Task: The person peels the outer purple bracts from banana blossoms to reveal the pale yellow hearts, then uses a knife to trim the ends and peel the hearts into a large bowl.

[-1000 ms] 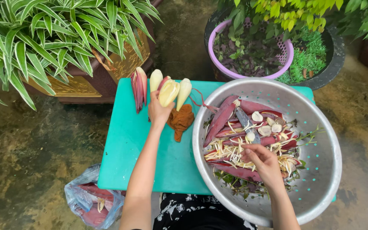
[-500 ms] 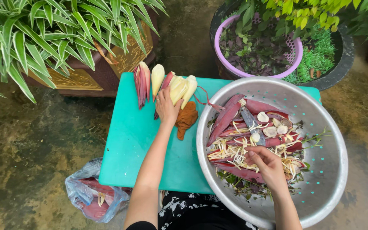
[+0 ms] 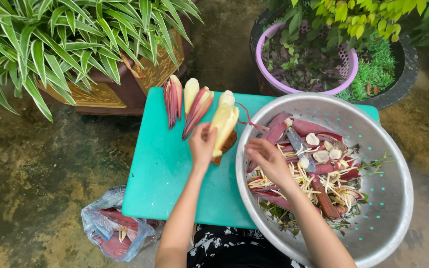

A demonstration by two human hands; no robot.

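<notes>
Now the left hand [image 3: 202, 144] grips a pale banana-flower heart [image 3: 223, 125] over the green table [image 3: 160, 168]; the right hand [image 3: 266, 159] rests loosely open, holding nothing, inside the metal colander [image 3: 393, 198].

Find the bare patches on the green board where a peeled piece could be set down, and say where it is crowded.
The green board is bare left of the left hand and forearm, below the red petals. A strip is also free between the forearms. The far edge is crowded with petals and the pale banana-flower core; the metal colander covers the right side.

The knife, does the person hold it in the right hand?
No, the knife lies in the metal colander among peelings; the right hand is beside it, empty.
</notes>
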